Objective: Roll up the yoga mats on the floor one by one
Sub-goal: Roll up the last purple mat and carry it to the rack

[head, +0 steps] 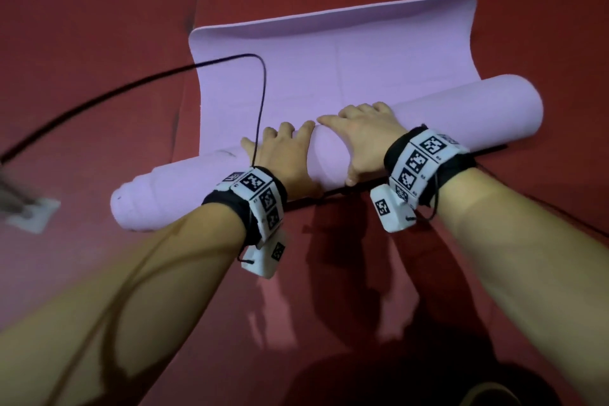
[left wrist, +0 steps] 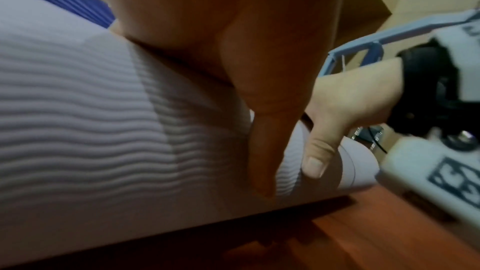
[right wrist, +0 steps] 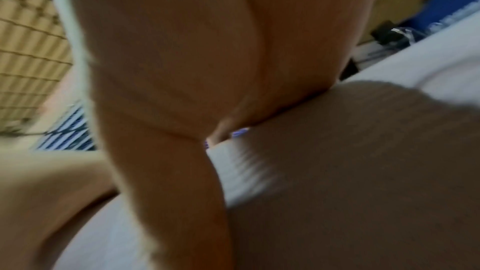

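A lilac yoga mat lies on the red floor, most of it wound into a thick roll [head: 435,109] that runs from lower left to upper right. Its flat tail [head: 329,59] stretches away beyond the roll, with the far edge curling up. My left hand [head: 283,152] and right hand [head: 359,132] rest side by side on the roll's middle, fingers spread over the top and thumbs down the near side. The left wrist view shows the ribbed roll [left wrist: 78,110] under my left hand [left wrist: 259,130], with the right hand's thumb [left wrist: 317,163] pressed on it. The right wrist view is blurred: palm [right wrist: 182,69] on roll [right wrist: 363,171].
A black cable [head: 131,86] arcs from the left across the flat tail down to my left wrist. A black strap [head: 487,150] shows along the near side of the roll. A white object [head: 29,214] lies on the red floor [head: 99,10] at the left edge.
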{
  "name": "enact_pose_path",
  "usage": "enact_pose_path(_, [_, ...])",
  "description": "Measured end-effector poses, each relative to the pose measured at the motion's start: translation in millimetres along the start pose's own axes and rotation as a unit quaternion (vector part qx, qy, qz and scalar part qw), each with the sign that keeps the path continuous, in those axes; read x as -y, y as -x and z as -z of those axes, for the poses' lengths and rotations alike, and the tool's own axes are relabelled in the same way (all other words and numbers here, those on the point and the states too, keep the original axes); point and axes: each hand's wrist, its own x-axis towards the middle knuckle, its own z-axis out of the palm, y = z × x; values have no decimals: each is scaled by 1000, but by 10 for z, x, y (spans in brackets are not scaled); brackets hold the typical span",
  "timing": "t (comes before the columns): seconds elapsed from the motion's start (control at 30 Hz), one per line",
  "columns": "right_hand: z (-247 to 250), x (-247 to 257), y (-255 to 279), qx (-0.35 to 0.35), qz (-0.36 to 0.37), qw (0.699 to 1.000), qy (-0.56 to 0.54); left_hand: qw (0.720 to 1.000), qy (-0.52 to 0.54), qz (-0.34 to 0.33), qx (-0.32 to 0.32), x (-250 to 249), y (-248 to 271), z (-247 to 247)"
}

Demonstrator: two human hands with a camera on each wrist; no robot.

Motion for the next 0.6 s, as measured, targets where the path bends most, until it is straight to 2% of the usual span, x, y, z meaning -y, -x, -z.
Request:
enact_pose_path(0.1, [-112, 20, 90, -38, -29, 999, -3, 1000, 13, -4, 17, 25, -60, 84])
enact_pose_path(0.27, [-244, 130, 86, -85, -55, 994, 51, 998, 52, -8, 27, 116, -192, 182])
enact_pose_path(0.4, [-172, 65, 13, -71, -48, 996, 35, 998, 43, -35, 0, 136, -165, 171])
enact_pose_path(0.6, [71, -6, -208, -22, -23, 999, 11, 999, -35, -17, -8, 159, -135, 101])
